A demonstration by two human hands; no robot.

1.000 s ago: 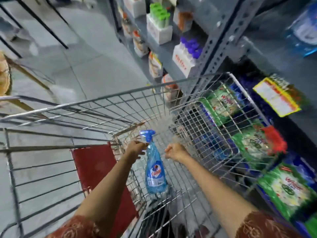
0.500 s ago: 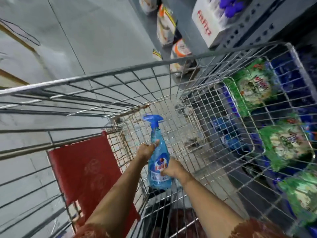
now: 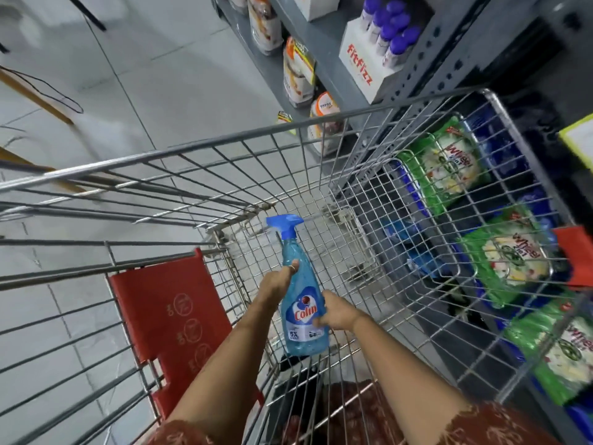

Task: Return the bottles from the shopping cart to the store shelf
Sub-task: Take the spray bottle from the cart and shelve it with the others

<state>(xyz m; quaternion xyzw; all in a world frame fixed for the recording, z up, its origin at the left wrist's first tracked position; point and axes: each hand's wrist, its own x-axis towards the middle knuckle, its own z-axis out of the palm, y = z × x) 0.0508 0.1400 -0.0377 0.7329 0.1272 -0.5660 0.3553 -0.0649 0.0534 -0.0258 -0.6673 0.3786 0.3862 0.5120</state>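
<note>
Both hands grip one bottle [image 3: 303, 303]. Left hand [image 3: 278, 282] wraps the upper body just below the neck, thumb on the front face. Right hand [image 3: 335, 313] clamps the lower body at label height, fingers curled around the right side. Both grips closed on it.

Bottle: clear blue spray type, blue trigger head [image 3: 285, 223] at top, "Colin" label, upright with a slight tilt, held inside the cart [image 3: 244, 141] above the wire floor. Base not touching the mesh as far as can be told.

Left to right:
- Grey tiled floor [image 3: 134, 75] left of the cart.
- Red flap [image 3: 170, 316] folded against the cart's left inner wall, just beside the left forearm.
- Cart basket: wire mesh, looks bare apart from the bottle; something dark near the bottom edge under the arms, can't tell what.
- Patterned red-brown sleeves [image 3: 500, 425] at the lower edge.
- Grey metal shelf [image 3: 324, 75] beyond the cart's front rail, carrying orange-and-white packs [image 3: 298, 70] and a white "FitFizz" box [image 3: 365, 67] of purple-capped bottles.
- Right of the cart, seen through the mesh: green "Wheel" packs [image 3: 449, 162] stacked on a lower shelf, with blue packs around them.
- Red handle cap [image 3: 574, 261] at the cart's right edge.
</note>
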